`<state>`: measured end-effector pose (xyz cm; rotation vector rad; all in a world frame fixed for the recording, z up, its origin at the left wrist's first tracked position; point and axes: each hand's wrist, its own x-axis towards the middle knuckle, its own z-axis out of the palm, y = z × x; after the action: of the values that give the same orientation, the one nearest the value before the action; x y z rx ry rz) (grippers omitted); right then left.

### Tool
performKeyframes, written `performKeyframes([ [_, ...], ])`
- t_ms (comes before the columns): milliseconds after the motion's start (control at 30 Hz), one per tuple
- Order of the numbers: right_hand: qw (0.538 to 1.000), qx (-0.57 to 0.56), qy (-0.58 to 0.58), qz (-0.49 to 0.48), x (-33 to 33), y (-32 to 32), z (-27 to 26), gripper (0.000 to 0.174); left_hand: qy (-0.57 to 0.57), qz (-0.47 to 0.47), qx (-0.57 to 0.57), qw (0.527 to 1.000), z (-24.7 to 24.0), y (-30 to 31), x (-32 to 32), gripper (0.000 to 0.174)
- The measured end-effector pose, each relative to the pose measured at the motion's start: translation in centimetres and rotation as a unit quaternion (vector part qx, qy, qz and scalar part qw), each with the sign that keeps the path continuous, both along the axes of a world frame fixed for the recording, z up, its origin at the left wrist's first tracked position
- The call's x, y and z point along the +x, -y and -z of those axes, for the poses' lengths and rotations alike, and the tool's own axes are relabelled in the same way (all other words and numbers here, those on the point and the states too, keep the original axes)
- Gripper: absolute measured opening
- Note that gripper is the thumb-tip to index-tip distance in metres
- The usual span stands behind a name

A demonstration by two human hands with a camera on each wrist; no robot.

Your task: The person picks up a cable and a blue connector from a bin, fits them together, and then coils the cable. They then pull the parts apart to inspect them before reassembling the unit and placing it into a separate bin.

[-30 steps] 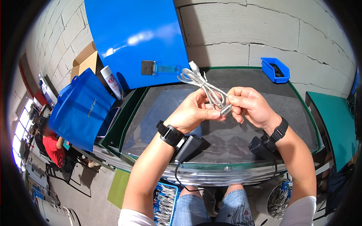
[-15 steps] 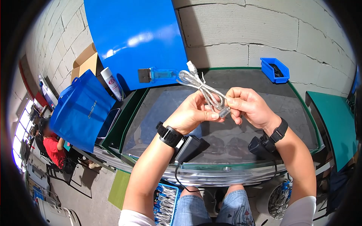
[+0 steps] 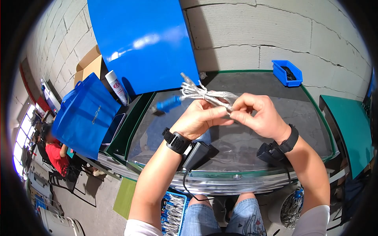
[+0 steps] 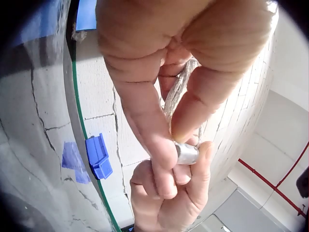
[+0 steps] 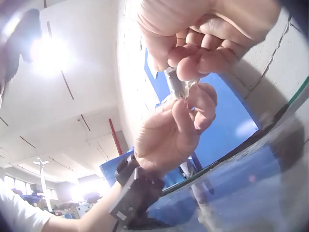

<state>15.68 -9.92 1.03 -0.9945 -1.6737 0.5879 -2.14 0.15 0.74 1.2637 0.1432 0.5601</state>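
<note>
A bundled clear-silver cable point(image 3: 204, 94) is held up over the dark tabletop, tied round its middle. My left hand point(image 3: 200, 118) pinches the bundle from the left, thumb on top. My right hand point(image 3: 262, 115) meets it there, thumb and forefinger pinching the cable's near end. A small silver cylinder point(image 4: 187, 153) on the cable shows between the fingertips of both hands in the left wrist view. The cable's blue connector point(image 3: 168, 104), slightly blurred and dark at its tip, hangs out to the left. Above it, a pale plug point(image 3: 186, 78) points up and left.
A small blue bin point(image 3: 287, 73) stands at the tabletop's back right. On the left are a spray can point(image 3: 117, 86) and a blue bag point(image 3: 84, 118). Below the table, a blue crate point(image 3: 186, 202) and a white bucket point(image 3: 274, 214) hold more cables. A seated person point(image 3: 55, 157) is farther left.
The bundle has turned in the hands. Its blue connector has swung down, and the plug has tipped left. The right hand has rolled, bringing its thumb lower against the silver cylinder.
</note>
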Motion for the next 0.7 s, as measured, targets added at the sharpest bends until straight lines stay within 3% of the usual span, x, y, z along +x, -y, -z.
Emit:
performKeyframes([
  [67, 0.977, 0.165, 0.127, 0.036, -0.4, -0.1, 0.1, 0.015, 0.031, 0.0, -0.022, 0.999, 0.2, -0.3, 0.2, 0.038],
  [200, 0.984, 0.107, 0.125, 0.069, -0.5, 0.2, -0.3, 0.022, 0.061, -0.025, 0.008, 0.998, 0.2, -0.4, 0.2, 0.039],
  [367, 0.974, 0.166, 0.125, 0.092, -0.9, -0.1, -0.2, 0.031, 0.067, -0.021, 0.005, 0.998, 0.0, -0.4, 0.0, 0.043],
  [700, 0.964, 0.177, 0.134, 0.147, -1.2, 0.1, -0.5, 0.035, 0.106, -0.007, 0.007, 0.994, -0.1, 0.0, 0.4, 0.05],
])
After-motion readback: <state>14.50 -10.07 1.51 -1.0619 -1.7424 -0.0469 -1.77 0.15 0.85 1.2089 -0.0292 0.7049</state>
